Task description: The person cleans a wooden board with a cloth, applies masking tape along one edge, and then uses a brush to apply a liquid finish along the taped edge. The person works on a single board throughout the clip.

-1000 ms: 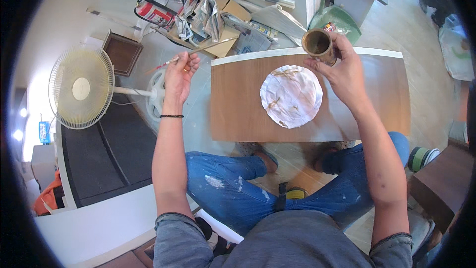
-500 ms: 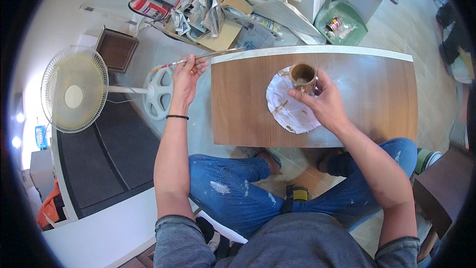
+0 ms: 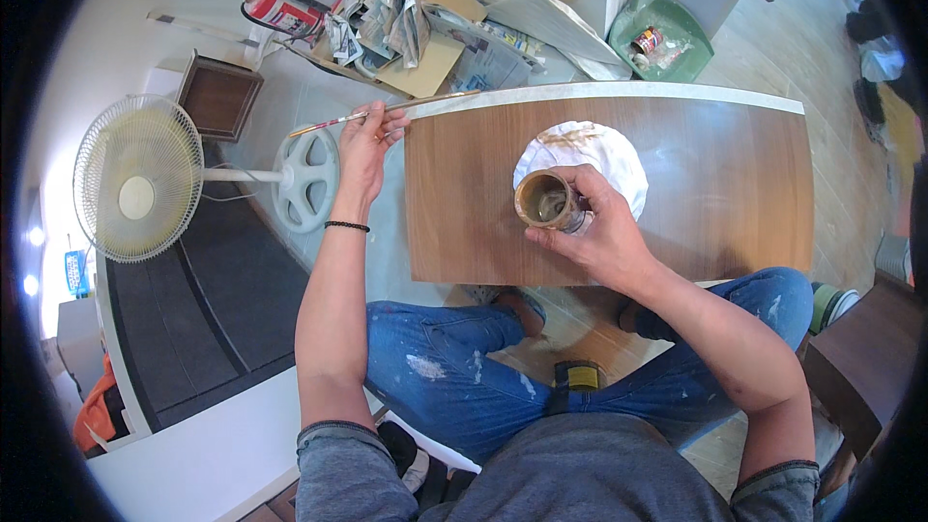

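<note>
We see the left hand (image 3: 365, 147) pinching a slender stick (image 3: 329, 123), the right hand (image 3: 608, 232) clasped around a brown cup (image 3: 548, 202).

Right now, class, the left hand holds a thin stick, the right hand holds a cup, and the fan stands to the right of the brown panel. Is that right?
Not quite: the fan stands to the left of the brown panel, as the head view shows. The left hand does hold a thin stick, and the right hand a cup.
</note>
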### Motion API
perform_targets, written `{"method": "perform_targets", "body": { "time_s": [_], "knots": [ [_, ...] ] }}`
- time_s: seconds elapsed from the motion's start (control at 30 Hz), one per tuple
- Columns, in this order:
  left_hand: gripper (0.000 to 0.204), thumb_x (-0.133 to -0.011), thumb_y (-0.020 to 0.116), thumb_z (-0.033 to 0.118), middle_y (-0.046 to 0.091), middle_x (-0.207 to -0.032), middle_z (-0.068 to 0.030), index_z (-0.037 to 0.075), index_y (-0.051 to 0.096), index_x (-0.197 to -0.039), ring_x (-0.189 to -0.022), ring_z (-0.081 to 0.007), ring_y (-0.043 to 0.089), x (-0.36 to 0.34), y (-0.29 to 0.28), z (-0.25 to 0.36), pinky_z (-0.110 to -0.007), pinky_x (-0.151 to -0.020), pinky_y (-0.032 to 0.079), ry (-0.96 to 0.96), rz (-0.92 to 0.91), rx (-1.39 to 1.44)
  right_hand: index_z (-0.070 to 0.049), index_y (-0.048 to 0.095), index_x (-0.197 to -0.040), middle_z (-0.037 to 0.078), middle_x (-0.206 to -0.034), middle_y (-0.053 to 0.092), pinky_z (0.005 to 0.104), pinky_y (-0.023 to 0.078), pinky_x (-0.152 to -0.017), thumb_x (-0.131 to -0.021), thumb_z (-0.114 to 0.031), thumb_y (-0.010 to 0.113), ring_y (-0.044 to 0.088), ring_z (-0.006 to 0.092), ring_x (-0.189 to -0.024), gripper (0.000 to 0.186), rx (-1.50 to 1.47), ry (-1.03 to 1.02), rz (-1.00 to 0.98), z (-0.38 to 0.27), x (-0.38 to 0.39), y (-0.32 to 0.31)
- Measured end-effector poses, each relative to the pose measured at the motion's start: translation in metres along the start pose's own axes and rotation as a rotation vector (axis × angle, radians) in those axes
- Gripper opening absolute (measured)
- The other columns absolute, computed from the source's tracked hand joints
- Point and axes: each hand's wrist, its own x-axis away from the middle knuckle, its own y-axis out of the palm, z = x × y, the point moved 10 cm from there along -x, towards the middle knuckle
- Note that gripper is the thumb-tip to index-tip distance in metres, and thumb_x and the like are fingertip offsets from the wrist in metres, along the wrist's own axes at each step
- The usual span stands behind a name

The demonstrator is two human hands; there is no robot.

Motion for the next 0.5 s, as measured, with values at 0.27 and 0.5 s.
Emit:
{"method": "perform_targets", "body": {
  "time_s": [0.27, 0.5],
  "knots": [
    [0.023, -0.107, 0.061, 0.027, 0.074, -0.105, -0.0124, 0.007, 0.057, -0.117, -0.091, -0.0170, 0.072, -0.0016, 0.0044, -0.0017, -0.030, -0.078, 0.056, -0.006, -0.005, -0.047, -0.003, 0.062, -0.126, 0.015, -0.115, 0.063, 0.0398, 0.052, -0.094, -0.078, -0.020, 0.089, 0.066, 0.0314, -0.106, 0.058, 0.008, 0.002, -0.012, 0.0014, 0.0004, 0.0035],
    [0.024, -0.107, 0.061, 0.028, 0.074, -0.105, -0.0112, 0.007, 0.058, -0.117, -0.091, -0.0157, 0.071, -0.0008, 0.0065, -0.0022, -0.030, -0.080, 0.055, -0.018, 0.003, -0.085, -0.003, 0.062, -0.125, 0.015, -0.116, 0.064, 0.0394, 0.052, -0.095, -0.078, -0.019, 0.089, 0.066, 0.0310, -0.107, 0.057, 0.020, 0.018, -0.033, -0.0024, 0.0010, 0.0032]
  ]
}}
